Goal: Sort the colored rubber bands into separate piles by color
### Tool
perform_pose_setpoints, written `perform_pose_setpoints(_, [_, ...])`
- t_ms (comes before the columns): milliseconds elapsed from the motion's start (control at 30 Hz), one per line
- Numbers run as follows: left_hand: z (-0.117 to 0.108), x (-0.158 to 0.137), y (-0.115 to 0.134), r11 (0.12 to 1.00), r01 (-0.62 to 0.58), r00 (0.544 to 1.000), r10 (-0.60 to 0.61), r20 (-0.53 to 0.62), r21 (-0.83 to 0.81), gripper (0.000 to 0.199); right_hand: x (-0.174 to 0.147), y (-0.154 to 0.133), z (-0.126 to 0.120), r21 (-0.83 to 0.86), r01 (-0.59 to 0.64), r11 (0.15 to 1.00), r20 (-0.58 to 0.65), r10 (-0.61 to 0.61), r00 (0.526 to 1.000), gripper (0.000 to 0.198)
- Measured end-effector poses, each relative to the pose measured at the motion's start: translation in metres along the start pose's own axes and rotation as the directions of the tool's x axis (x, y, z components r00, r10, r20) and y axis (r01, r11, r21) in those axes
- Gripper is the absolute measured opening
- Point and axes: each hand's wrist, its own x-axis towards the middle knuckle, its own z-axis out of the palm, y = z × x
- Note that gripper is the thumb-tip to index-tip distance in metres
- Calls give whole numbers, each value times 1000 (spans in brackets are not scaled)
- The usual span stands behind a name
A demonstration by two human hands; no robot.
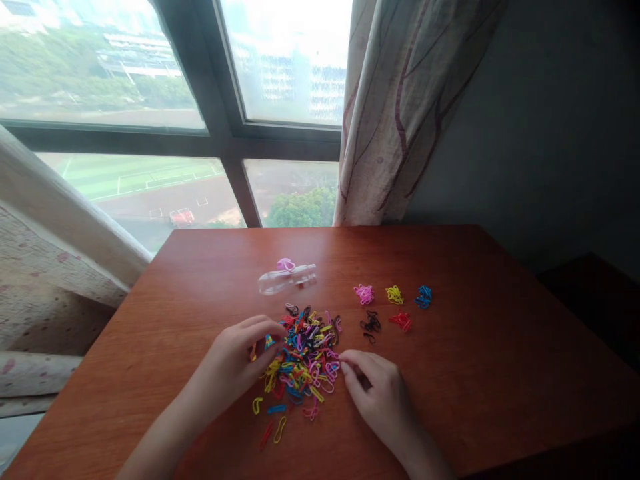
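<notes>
A mixed pile of small coloured rubber bands [305, 357] lies on the table in front of me. My left hand [240, 353] is over the pile's left side, thumb and forefinger apart with bands showing between them. At the right edge, my right hand [377, 390] has thumb and forefinger pinched together at a pink rubber band [333, 357]. Right of the pile are small sorted heaps: pink bands [364, 294], yellow bands [395, 295], blue bands [423, 297], black bands [371, 322] and red bands [401, 322].
Behind the pile a clear bottle [285, 279] lies on its side, with a pinkish-purple loop [286, 265] by it. A few loose bands [279, 430] lie near me. The wooden table [480, 373] reaches back to a window [230, 147] with curtains [390, 113].
</notes>
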Motion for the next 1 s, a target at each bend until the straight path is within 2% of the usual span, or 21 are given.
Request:
perform_pose_setpoints(167, [-3,-24,-13,992,53,997,-59,50,113,16,0,0,0,-15,12,1000,-3,-12,1000,16])
perform_pose_setpoints(300, [-2,-34,-13,980,83,991,-101,91,181,16,-1,1,1,-13,15,1000,-2,-15,1000,17])
perform_pose_setpoints(600, [11,-26,-2,983,59,991,-79,107,172,19,0,-1,-1,-18,5,1000,2,-5,1000,18])
perform_pose_setpoints(1000, [10,-21,5,992,17,996,-28,84,128,16,1,-3,-1,-5,-5,1000,-7,5,1000,17])
